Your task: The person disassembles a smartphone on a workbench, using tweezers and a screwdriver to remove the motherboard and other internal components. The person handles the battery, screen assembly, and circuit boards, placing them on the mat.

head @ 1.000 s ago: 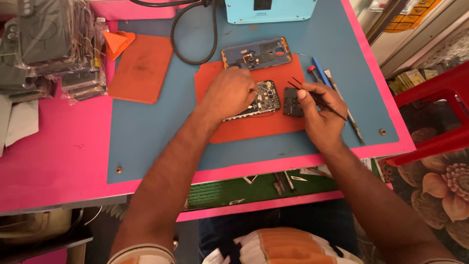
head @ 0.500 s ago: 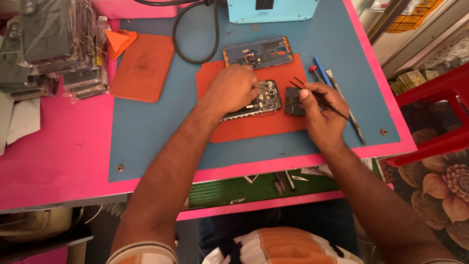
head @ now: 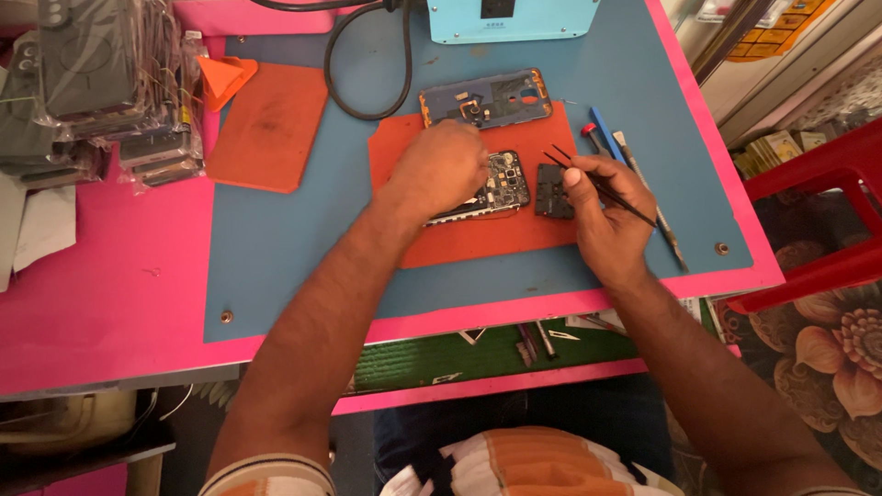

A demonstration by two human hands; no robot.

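Note:
An opened phone (head: 501, 184) with bare circuit parts lies on an orange mat (head: 478, 234) on the blue work surface. My left hand (head: 439, 170) rests over the phone's left part and holds it down. My right hand (head: 602, 216) grips black tweezers (head: 597, 184), whose tips point up and left above a small black cover piece (head: 551, 195) lying just right of the phone. A blue phone frame (head: 485, 99) lies at the mat's far edge.
A second orange mat (head: 266, 129) and an orange pick (head: 225, 78) lie at the left. Bagged phone parts (head: 92, 83) are stacked far left. A light blue device (head: 510, 18) with a black cable (head: 367, 83) stands at the back. Hand tools (head: 634, 174) lie right; a red stool (head: 818, 211) beyond.
My left hand has shifted slightly on the phone. The right hand with the tweezers stays nearly in place.

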